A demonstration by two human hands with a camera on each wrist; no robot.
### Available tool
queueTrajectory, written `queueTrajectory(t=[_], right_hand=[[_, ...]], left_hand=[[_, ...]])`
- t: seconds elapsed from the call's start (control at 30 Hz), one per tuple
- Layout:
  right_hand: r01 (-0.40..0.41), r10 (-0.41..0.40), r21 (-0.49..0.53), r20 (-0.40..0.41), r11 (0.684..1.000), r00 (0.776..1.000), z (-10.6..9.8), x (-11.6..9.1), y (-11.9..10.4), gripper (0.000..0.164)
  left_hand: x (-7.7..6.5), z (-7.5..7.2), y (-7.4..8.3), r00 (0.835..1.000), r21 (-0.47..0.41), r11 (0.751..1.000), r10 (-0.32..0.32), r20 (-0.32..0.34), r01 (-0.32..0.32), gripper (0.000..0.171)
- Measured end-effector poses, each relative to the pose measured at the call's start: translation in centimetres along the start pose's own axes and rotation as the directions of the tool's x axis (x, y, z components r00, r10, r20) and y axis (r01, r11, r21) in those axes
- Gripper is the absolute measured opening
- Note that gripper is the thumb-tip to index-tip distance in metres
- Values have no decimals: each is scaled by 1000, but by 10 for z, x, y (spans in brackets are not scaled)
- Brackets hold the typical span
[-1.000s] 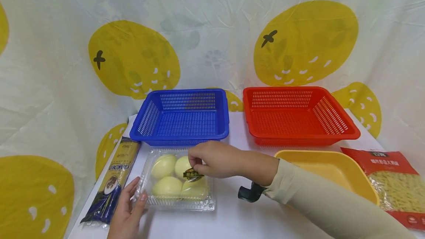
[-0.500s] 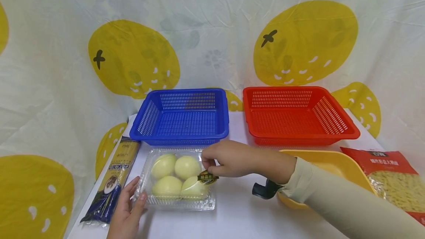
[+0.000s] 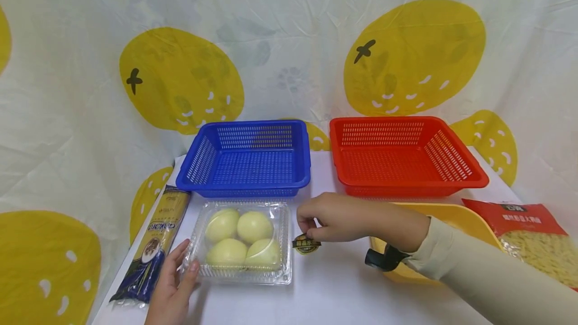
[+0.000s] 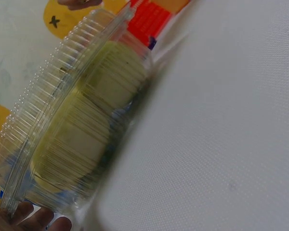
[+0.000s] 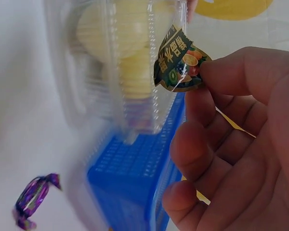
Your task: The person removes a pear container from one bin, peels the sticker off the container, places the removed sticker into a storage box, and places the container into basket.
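A clear plastic clamshell box [image 3: 282, 277] with several pale yellow-green fruits [image 3: 228, 252] inside lies on the white table, lid down. My left hand [image 3: 173, 282] holds its left edge, thumb near the front corner; the left wrist view shows fingertips [image 4: 36, 219] right at the rim. Between right thumb and forefinger I pinch a dark green and gold fruit sticker [image 5: 180, 62], printed with fruit pictures. That right hand [image 3: 331, 219] hangs just right of the box, its other fingers loosely bent.
Behind the box stands a blue basket [image 3: 244, 187], and a red basket [image 3: 411, 184] is right of it. Long pasta in a packet [image 3: 153, 245] lies left. A yellow tray [image 3: 474, 222] and red pasta bag [image 3: 533, 234] lie right. The right wrist view shows a purple-wrapped candy [image 5: 36, 199].
The sticker has come away from the box lid. My right hand has moved right with it, off the box. The left hand and the box have stayed in place.
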State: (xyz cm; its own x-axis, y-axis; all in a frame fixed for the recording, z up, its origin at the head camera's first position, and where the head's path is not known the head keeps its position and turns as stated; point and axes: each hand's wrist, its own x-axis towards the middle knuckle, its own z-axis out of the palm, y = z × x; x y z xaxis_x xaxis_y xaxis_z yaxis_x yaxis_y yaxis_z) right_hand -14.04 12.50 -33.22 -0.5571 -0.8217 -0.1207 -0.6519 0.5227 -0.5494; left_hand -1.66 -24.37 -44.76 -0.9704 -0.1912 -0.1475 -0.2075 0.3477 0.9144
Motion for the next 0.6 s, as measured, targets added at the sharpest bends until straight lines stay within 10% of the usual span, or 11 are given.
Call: queueTrajectory(t=[0.6], right_hand=[[-166, 170, 107, -31, 980, 985, -13, -76, 44, 16]], left_hand=[[-1, 1, 4, 999, -6, 999, -34, -15, 34, 63]])
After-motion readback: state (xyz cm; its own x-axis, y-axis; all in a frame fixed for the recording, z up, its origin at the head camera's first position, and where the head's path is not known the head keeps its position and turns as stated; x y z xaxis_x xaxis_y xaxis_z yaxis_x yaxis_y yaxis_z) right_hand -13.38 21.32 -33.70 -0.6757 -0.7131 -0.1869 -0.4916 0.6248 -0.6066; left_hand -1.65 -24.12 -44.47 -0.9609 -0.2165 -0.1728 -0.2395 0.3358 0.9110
